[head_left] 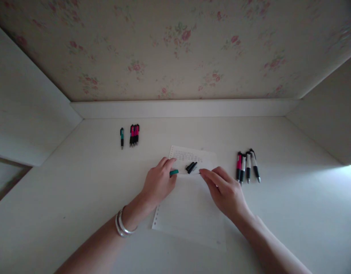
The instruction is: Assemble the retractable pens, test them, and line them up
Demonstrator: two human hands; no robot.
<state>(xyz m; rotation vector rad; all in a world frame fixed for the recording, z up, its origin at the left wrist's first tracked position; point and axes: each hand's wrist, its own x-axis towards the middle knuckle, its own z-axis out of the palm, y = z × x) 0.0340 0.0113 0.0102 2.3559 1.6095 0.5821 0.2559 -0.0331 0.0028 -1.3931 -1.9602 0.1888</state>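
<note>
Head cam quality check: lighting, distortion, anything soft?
Head view: dim and flat overall, with a blown-out bright patch at the right edge; wide-angle lens splays the desk edges; soft throughout, so the writing on the sheet of paper is unreadable and the teal piece at the left hand lacks detail.

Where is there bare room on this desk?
Free: desk left of the left hand, nearer than the teal pen and pink pens; also right of the pen cluster. Crowded: the paper's top, by the right hand, teal piece and black parts.

Home desk nook [78, 182], floral wallpaper [175, 45]
</note>
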